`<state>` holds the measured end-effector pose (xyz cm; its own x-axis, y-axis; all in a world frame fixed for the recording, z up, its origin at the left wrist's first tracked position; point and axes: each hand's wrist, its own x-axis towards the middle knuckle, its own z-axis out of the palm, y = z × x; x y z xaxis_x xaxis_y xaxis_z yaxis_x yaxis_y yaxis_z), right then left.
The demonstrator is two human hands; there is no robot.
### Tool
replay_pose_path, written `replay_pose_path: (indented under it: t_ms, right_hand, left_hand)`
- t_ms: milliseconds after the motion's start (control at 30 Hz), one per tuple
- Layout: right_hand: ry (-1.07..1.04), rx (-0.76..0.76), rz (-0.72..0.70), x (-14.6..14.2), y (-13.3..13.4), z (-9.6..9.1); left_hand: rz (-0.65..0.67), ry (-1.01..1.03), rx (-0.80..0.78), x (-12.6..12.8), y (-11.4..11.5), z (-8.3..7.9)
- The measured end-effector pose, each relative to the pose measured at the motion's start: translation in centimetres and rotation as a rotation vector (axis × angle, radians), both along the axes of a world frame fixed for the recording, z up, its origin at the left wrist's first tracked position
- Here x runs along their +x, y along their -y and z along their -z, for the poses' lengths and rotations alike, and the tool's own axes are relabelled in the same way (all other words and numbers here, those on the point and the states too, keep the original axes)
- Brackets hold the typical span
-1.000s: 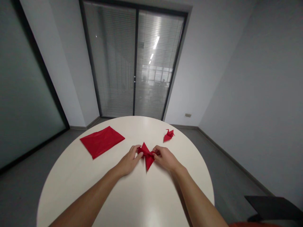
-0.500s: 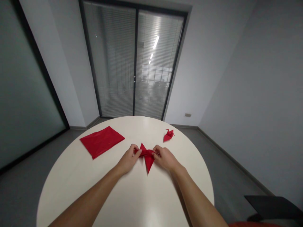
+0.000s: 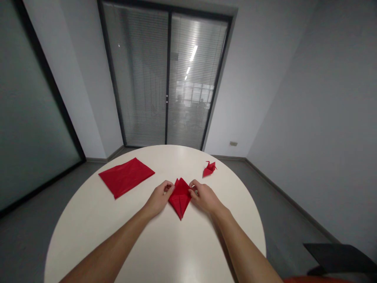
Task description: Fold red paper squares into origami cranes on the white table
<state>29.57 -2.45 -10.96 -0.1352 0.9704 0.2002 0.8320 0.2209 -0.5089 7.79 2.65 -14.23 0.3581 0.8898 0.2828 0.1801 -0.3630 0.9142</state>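
Observation:
A partly folded red paper (image 3: 180,197), kite-shaped with its point toward me, lies on the round white table (image 3: 165,243). My left hand (image 3: 159,198) pinches its left edge with curled fingers. My right hand (image 3: 204,197) pinches its right edge the same way. Both hands rest low on the tabletop, one on each side of the paper.
A stack of flat red paper sheets (image 3: 126,176) lies at the table's back left. A small finished red paper crane (image 3: 209,168) stands at the back right. Beyond the table are glass doors with blinds (image 3: 166,78). A dark object (image 3: 338,257) sits low at the right.
The red paper had its flaps raised in a narrow bow-like shape; now it is spread wider and flatter into a kite shape. Both hands stayed at its sides.

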Motion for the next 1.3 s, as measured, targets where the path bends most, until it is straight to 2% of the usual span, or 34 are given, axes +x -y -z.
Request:
replay_pose_path:
  t_ms: [200, 433, 667, 800, 900, 1033, 1300]
  right_hand:
    - [-0.054, 0.002, 0.029, -0.1, -0.2, 0.0]
    - [-0.11, 0.062, 0.09, -0.3, -0.5, 0.3]
    - [-0.228, 0.082, 0.065, -1.2, -0.3, 0.5]
    - [-0.187, 0.099, 0.029, -1.3, -0.4, 0.6]
    - [-0.16, 0.102, 0.021, -1.3, -0.4, 0.5]
    - [-0.142, 0.091, 0.03, -1.4, -0.3, 0.4]
    - [-0.133, 0.08, 0.056, -1.6, -0.1, 0.1]
  left_hand:
    - [-0.062, -0.1, 0.043, -0.4, 0.7, -1.2]
    - [-0.098, -0.221, 0.089, -0.3, 1.0, -1.2]
    - [-0.251, -0.469, 0.287, 0.0, 2.2, -2.6]
    - [-0.25, -0.594, 0.383, 0.2, 2.7, -3.1]
    - [-0.233, -0.656, 0.368, 0.3, 2.8, -3.0]
    - [-0.297, -0.704, 0.304, 0.3, 2.6, -2.6]
    - [-0.318, -0.581, 0.241, 0.5, 2.3, -2.0]
